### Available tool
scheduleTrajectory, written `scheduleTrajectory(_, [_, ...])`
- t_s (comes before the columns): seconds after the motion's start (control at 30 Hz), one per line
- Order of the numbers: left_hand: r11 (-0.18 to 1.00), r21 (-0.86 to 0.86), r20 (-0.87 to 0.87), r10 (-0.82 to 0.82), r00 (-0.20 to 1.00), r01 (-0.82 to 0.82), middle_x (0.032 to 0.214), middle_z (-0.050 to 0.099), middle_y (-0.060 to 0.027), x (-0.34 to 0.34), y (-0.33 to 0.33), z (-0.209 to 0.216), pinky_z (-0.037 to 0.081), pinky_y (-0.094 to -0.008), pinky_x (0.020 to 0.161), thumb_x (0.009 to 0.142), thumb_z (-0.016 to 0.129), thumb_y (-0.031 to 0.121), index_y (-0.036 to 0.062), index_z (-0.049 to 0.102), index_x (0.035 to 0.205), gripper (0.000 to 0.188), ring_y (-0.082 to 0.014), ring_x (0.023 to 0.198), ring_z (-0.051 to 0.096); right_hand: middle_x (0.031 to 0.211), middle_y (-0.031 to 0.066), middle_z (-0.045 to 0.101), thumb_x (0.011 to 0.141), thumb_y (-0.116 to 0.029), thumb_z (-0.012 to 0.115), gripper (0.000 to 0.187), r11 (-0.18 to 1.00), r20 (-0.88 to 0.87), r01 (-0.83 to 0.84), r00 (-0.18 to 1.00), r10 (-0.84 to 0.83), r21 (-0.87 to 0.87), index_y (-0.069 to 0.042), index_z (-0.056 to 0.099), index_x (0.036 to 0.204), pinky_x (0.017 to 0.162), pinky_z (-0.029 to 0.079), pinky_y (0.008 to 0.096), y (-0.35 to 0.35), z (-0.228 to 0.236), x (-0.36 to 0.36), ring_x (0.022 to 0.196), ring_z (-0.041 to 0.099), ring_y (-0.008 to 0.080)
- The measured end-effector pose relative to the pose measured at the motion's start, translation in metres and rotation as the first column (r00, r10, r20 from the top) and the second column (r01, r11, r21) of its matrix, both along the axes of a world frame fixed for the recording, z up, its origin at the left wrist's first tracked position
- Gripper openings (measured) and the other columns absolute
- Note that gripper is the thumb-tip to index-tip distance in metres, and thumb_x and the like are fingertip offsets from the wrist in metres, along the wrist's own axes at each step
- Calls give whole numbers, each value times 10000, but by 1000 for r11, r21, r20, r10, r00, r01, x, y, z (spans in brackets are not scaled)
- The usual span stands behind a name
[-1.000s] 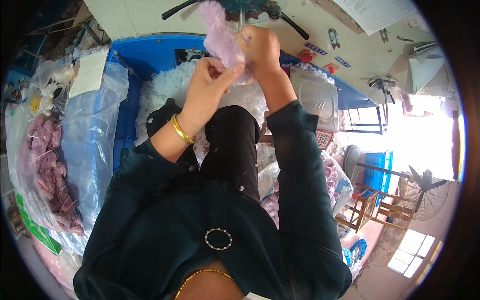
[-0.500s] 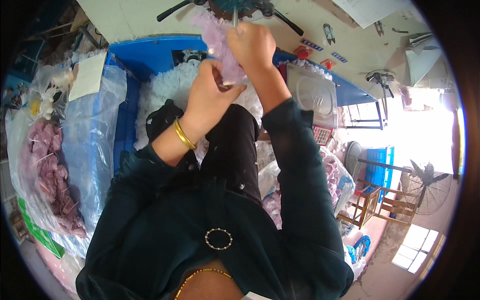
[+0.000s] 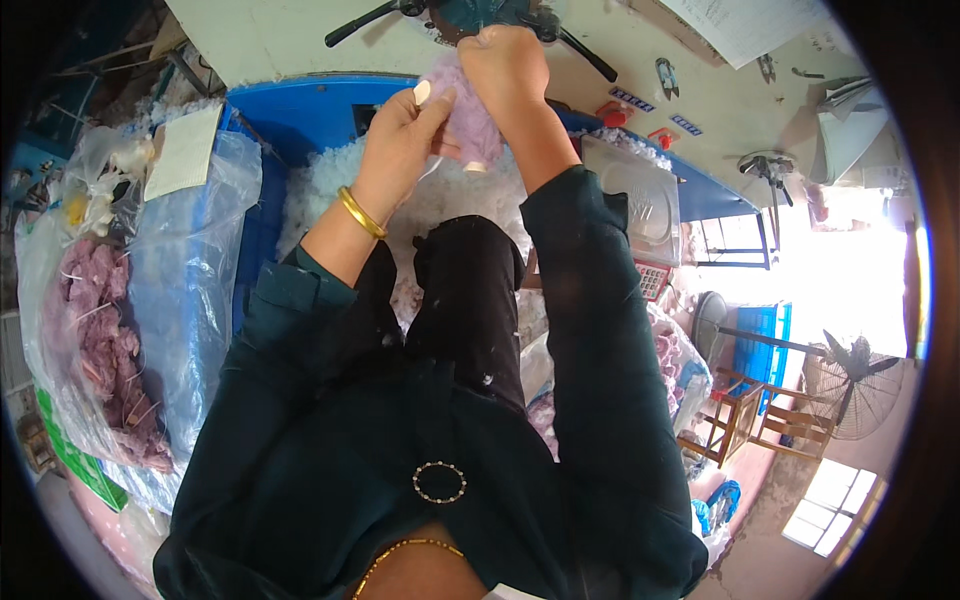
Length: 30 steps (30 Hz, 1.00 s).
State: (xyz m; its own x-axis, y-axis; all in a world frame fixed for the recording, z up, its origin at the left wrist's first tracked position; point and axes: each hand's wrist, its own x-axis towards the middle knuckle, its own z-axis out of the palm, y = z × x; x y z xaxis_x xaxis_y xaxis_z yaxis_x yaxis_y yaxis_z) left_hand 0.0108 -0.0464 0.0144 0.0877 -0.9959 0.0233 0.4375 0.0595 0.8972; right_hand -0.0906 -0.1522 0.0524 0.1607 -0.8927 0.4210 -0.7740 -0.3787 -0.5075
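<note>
A fluffy purple plush piece [image 3: 470,125] hangs between my hands, with small cream patches at its left side and lower end. My left hand [image 3: 398,135] pinches its left side between thumb and fingers. Above it, my right hand [image 3: 508,72] is closed around the upper end of the plush, right in front of a dark machine [image 3: 478,14] with black handles. The fist hides the spot where plush and machine meet. White fluffy stuffing [image 3: 335,185] fills the blue bin [image 3: 300,105] under my hands.
At left, a clear plastic bag [image 3: 190,330] holds purple plush pieces [image 3: 105,350]. Small snips [image 3: 667,78] and papers [image 3: 730,30] lie on the pale table [image 3: 590,25]. A translucent plastic lid [image 3: 632,200] stands at right. Farther right are a wooden chair [image 3: 735,415] and a fan [image 3: 850,385].
The plush has turned and its lower end swung right. My left hand has shifted up and left, from beneath the plush to its left side. My right hand has risen slightly, staying closed.
</note>
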Motion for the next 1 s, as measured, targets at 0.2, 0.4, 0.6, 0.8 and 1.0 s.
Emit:
scheduleTrajectory(0.2, [994, -19, 14, 106, 994, -106, 783, 530, -18, -24, 37, -25, 469, -240, 631, 836, 689, 164, -10, 426, 1080, 399, -88, 676, 525, 687, 179, 613, 714, -266, 590, 245, 999, -45, 29, 999, -30, -22, -37, 615, 631, 593, 480, 446, 22, -11, -9, 680, 595, 387])
scheduleTrajectory(0.4, [933, -203, 607, 359, 709, -299, 769, 571, -130, -44, 60, -22, 479, -363, 607, 713, 698, 29, -28, 403, 1126, 511, -279, 657, 600, 615, 193, 553, 723, -282, 569, 266, 999, 5, -8, 1000, 8, -35, -37, 596, 622, 546, 449, 439, 47, -8, -14, 600, 558, 388])
scheduleTrajectory(0.6, [934, -348, 782, 340, 523, -88, 764, 582, -230, -20, 50, -25, 457, -491, 627, 767, 635, 142, 1, 567, 849, 176, -439, 737, 564, 671, 188, 605, 672, -307, 596, 261, 991, -156, -72, 984, 89, 115, -52, 649, 691, 587, 484, 418, 33, 3, -14, 659, 591, 392])
scheduleTrajectory(0.8, [988, -154, 731, 118, 672, -6, 654, 580, -177, -7, -5, -8, 419, -386, 539, 848, 620, 191, -16, 595, 744, 233, -327, 574, 529, 847, 161, 669, 696, -258, 569, 254, 988, -184, 63, 982, -36, 143, -73, 711, 795, 669, 517, 412, -24, -2, 11, 809, 636, 372])
scheduleTrajectory(1.0, [990, -10, 173, -140, 975, 144, 794, 620, -30, -18, 37, -22, 445, -277, 646, 841, 634, 138, -1, 610, 883, 148, -104, 718, 558, 684, 165, 616, 722, -291, 575, 268, 997, -111, -19, 993, 28, 77, -43, 651, 655, 577, 479, 432, 28, 1, -6, 691, 624, 348])
